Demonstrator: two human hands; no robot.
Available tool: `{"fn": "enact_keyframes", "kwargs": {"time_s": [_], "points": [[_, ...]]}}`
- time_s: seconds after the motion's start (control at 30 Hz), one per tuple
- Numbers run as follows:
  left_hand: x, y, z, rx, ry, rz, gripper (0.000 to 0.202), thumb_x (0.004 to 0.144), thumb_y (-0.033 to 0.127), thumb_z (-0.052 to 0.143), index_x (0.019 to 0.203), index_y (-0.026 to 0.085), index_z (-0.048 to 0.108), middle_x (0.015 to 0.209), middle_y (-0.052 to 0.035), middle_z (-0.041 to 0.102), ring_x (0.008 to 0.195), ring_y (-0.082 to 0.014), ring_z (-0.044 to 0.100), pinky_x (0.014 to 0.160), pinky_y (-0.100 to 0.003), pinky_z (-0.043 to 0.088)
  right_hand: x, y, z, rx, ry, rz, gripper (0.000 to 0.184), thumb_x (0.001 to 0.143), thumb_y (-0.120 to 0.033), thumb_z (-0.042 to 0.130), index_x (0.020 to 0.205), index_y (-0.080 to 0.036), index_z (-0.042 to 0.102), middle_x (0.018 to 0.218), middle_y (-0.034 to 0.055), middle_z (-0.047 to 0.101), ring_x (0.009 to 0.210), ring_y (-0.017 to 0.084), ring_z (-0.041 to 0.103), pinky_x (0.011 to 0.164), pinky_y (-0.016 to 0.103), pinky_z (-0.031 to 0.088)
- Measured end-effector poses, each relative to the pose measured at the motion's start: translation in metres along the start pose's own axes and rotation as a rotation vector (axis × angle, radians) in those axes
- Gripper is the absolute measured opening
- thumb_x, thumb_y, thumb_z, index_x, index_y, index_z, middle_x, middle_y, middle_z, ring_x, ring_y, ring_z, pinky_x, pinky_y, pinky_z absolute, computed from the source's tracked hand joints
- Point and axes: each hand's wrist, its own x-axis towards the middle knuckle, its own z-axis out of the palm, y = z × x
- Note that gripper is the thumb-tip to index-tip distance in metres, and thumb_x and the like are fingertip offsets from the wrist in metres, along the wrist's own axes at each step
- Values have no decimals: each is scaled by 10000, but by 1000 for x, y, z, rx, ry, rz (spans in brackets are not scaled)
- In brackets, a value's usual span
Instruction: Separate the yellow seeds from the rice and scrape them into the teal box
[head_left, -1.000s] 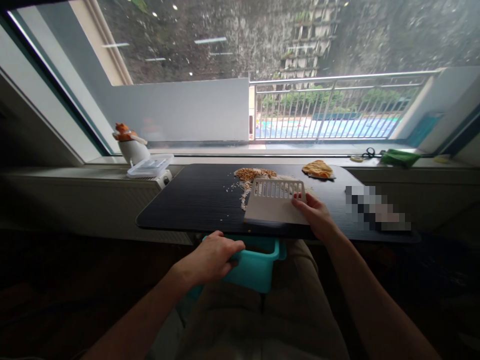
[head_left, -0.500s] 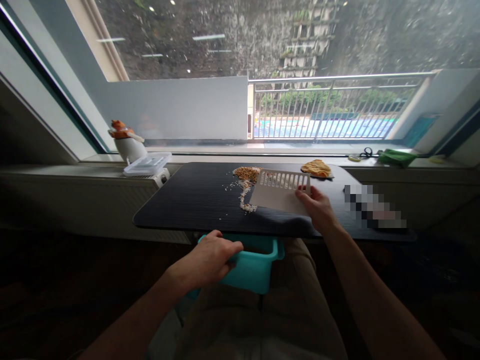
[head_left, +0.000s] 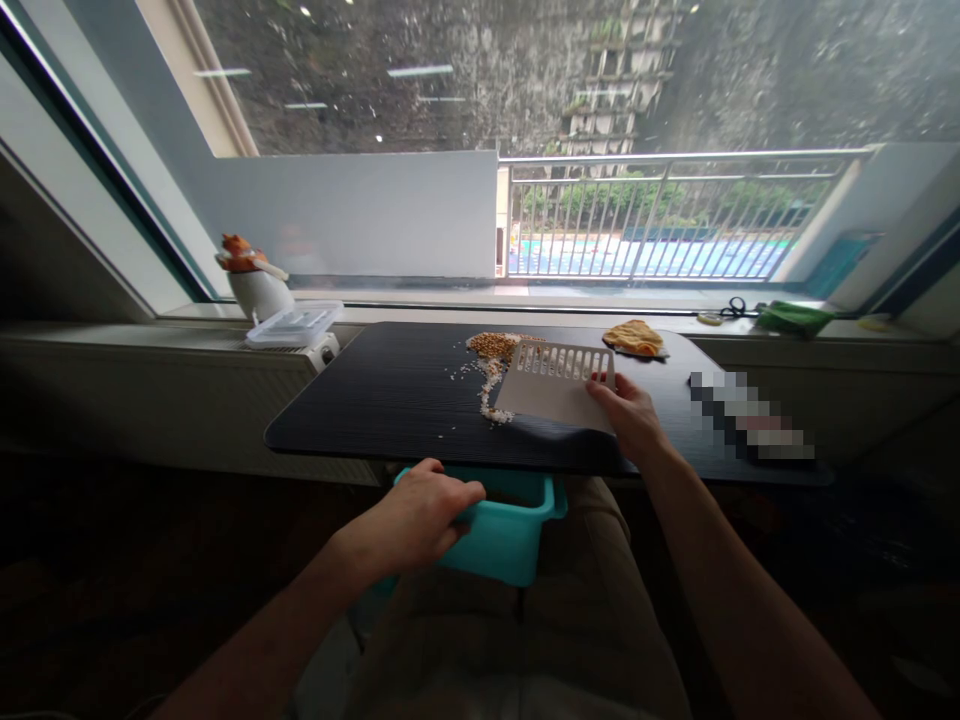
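My right hand (head_left: 628, 416) grips the right edge of a white slotted scraper (head_left: 556, 386), which stands tilted on the black table (head_left: 390, 400). A pile of brown grains (head_left: 491, 345) and a trail of white grains (head_left: 487, 392) lie just left of and behind the scraper. My left hand (head_left: 420, 518) is closed on the rim of a teal plastic bin (head_left: 501, 530) held under the table's near edge, above my lap.
An orange cloth (head_left: 635, 338) lies at the table's far right. A blurred-out patch (head_left: 746, 420) sits on the right side. On the sill stand a white cup with an orange figure (head_left: 251, 280), a clear lidded box (head_left: 295, 325), scissors (head_left: 731, 310) and a green item (head_left: 795, 317).
The scraper moved from the table's near edge back toward the grain pile, then settled slightly nearer. My left hand kept hold of the bin.
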Motion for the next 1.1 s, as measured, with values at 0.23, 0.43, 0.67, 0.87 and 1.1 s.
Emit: {"fn": "enact_keyframes", "kwargs": {"time_s": [0.23, 0.43, 0.67, 0.87, 1.1], "points": [[1, 2, -2, 1, -7, -2, 103, 859, 139, 626, 898, 223, 580, 871, 6, 715, 873, -209, 685, 1054, -413, 389, 1, 1, 5, 13, 13, 30, 305, 569, -415, 781, 791, -238, 670, 699, -28, 680, 657, 175, 629, 636, 301, 498], [1, 2, -2, 4, -1, -5, 113, 854, 126, 610, 896, 226, 581, 875, 8, 717, 872, -202, 681, 1063, -414, 383, 0, 0, 8, 20, -21, 54, 292, 564, -408, 781, 781, -241, 679, 693, -25, 689, 643, 178, 633, 631, 306, 502], [1, 1, 0, 9, -1, 1, 147, 836, 104, 597, 916, 227, 581, 884, 3, 720, 878, -205, 680, 1065, -420, 384, -4, -7, 0, 28, -30, 28, 299, 582, -407, 789, 809, -243, 685, 736, -17, 697, 685, 184, 638, 661, 310, 506], [1, 2, -2, 10, -6, 0, 138, 839, 108, 595, 906, 226, 579, 876, 3, 716, 872, -199, 676, 1066, -419, 385, -6, -8, 2, 25, -31, 29, 290, 566, -390, 793, 795, -239, 698, 729, -10, 703, 678, 189, 636, 639, 310, 505], [0, 3, -2, 4, -7, -5, 143, 839, 102, 596, 906, 228, 581, 880, 3, 715, 869, -203, 671, 1069, -417, 380, -10, -12, 5, 27, -47, 38, 310, 570, -417, 784, 808, -243, 690, 744, -7, 705, 707, 205, 649, 670, 331, 514]]}}
